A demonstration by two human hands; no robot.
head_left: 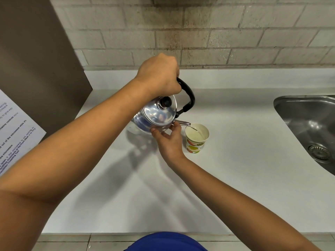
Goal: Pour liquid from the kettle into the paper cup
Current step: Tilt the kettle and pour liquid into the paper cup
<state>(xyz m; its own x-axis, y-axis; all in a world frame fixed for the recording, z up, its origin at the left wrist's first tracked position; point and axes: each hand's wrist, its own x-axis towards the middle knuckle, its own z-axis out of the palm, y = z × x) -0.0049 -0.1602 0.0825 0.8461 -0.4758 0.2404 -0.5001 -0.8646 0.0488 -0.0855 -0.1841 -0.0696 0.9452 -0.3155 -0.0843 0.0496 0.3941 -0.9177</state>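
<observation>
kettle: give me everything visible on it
The kettle is small and shiny, apparently polished metal, with a domed lid, black lid knob and arched black handle. It is lifted and tilted, its short spout over the paper cup, a thin stream running in. The left hand grips the handle; the right hand steadies the body near the spout base.

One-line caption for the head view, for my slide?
Left hand tilts kettle by its handle, right hand steadying it, pouring into paper cup.

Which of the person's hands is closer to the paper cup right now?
The right hand. It steadies the kettle from below, just beside the paper cup without touching it. The left hand is farther back and higher, gripping the black handle.
</observation>
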